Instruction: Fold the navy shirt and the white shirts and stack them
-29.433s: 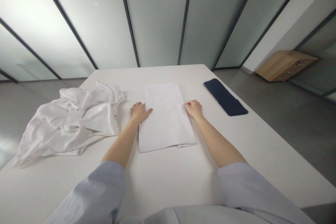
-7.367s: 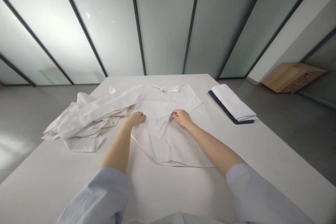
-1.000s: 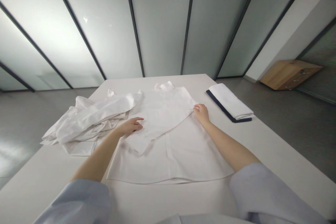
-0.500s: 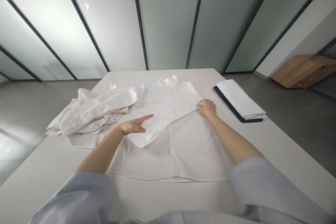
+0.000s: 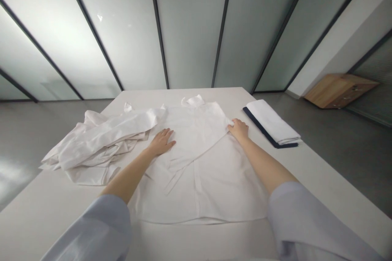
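A white shirt (image 5: 211, 187) lies spread on the table, its collar at the far end and its hem towards me. One sleeve is folded slantwise across its front, and the cuff end rests near the middle. My left hand (image 5: 162, 142) lies flat on the shirt's left side, palm down with fingers extended. At the right edge, by the fold, my right hand (image 5: 239, 129) has its fingers curled onto the fabric and pinches it; the fingertips are partly hidden.
A rumpled heap of white garments (image 5: 101, 140) sits on the left of the table (image 5: 309, 195). Folded white cloth (image 5: 272, 120) rests on a dark navy folded piece (image 5: 260, 127) at right. Beyond are frosted glass panels (image 5: 190, 28) and a wooden cabinet (image 5: 339, 89).
My left hand has moved slightly up and right and turned palm down onto the shirt. The sleeve's near end has settled flat. My right hand stays at the right edge; the view has shifted slightly.
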Available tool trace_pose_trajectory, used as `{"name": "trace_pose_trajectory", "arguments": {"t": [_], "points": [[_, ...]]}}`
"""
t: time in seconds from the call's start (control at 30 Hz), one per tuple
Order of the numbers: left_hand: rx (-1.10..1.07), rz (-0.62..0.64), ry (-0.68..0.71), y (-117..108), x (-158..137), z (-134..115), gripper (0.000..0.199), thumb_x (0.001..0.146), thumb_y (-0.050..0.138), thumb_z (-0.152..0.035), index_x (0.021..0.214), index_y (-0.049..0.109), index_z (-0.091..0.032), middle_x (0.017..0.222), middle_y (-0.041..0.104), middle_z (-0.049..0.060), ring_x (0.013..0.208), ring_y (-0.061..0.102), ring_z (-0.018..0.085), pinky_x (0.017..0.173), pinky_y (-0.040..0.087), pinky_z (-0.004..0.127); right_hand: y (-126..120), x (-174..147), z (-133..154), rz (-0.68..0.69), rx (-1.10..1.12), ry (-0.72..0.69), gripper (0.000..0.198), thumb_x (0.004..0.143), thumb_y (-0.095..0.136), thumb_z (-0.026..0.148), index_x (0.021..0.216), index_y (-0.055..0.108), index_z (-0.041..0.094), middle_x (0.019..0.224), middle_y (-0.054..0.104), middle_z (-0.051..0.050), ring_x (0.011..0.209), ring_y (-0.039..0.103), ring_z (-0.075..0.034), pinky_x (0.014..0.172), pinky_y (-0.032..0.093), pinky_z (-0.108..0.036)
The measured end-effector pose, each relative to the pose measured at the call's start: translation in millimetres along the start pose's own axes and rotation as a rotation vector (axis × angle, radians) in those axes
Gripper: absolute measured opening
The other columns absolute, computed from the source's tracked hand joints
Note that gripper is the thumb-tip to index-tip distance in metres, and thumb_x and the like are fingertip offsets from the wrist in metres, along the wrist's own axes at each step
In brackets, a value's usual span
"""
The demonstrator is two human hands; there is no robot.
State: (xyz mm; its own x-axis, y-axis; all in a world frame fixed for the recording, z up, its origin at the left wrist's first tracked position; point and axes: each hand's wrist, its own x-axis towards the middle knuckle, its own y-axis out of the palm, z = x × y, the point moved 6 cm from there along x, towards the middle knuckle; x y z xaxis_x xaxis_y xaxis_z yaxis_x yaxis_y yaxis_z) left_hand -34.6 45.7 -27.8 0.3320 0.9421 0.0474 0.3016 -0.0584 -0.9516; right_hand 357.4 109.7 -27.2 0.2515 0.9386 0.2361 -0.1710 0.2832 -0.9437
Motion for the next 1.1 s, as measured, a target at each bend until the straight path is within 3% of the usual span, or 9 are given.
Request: {"name": "trace_pose_trajectory", "arguments": {"t": [0.23,0.43,0.6,0.8,0.93,1.1], "points": [[0.138,-0.016,0.036,18,-13,6,0.064,0.092,0.038,-0.053,0.144,0.044,-0.015,0.155,0.031,0.016,0.144,0.025,0.032,0.116,0.022,0.049,9,37,-7,0.216,-0.039,0.035,0.03,0.081,0.053,0.037,0.1,0.07,0.022,0.101,0.072,-0.011,0.1,0.064,-0.029,0.085,0.042,-0.039],[0.201,0.001,0.051,19,-35,2,0.066,0.094,0.033,-0.054,0.146,0.04,-0.015,0.157,0.028,0.015,0.146,0.022,0.03,0.116,0.023,0.048,23,72,25,0.204,0.134,0.007,0.04,0.084,0.052,0.038,0.116,0.066,0.018,0.114,0.069,-0.013,0.105,0.063,-0.026,0.083,0.045,-0.033],[0.214,-0.019,0.068,22,-40,5,0.065,0.094,0.034,-0.054,0.148,0.038,-0.018,0.158,0.026,0.013,0.146,0.022,0.029,0.116,0.023,0.047,33,88,46,0.196,0.081,0.058,0.04,0.091,0.046,0.042,0.115,0.066,0.016,0.112,0.069,-0.017,0.106,0.063,-0.029,0.086,0.045,-0.039],[0.194,-0.016,0.056,23,-42,6,0.063,0.095,0.033,-0.054,0.148,0.038,-0.021,0.158,0.027,0.01,0.146,0.021,0.027,0.117,0.022,0.045,33,93,45,0.149,-0.022,0.055,0.04,0.097,0.036,0.032,0.112,0.067,0.013,0.11,0.067,-0.021,0.107,0.061,-0.033,0.09,0.04,-0.047],[0.177,0.013,0.045,22,-41,4,0.064,0.096,0.029,-0.055,0.147,0.039,-0.019,0.158,0.026,0.011,0.146,0.021,0.027,0.118,0.02,0.045,20,88,42,0.06,-0.028,0.078,0.04,0.095,0.041,0.034,0.12,0.062,0.01,0.117,0.063,-0.024,0.113,0.056,-0.035,0.092,0.039,-0.048],[0.154,0.016,0.042,20,-40,2,0.066,0.095,0.029,-0.057,0.147,0.04,-0.018,0.158,0.026,0.012,0.146,0.021,0.029,0.117,0.021,0.047,10,59,65,0.007,-0.003,-0.187,0.048,0.093,0.044,0.041,0.129,0.055,0.011,0.131,0.055,-0.023,0.123,0.048,-0.036,0.1,0.035,-0.049]]}}
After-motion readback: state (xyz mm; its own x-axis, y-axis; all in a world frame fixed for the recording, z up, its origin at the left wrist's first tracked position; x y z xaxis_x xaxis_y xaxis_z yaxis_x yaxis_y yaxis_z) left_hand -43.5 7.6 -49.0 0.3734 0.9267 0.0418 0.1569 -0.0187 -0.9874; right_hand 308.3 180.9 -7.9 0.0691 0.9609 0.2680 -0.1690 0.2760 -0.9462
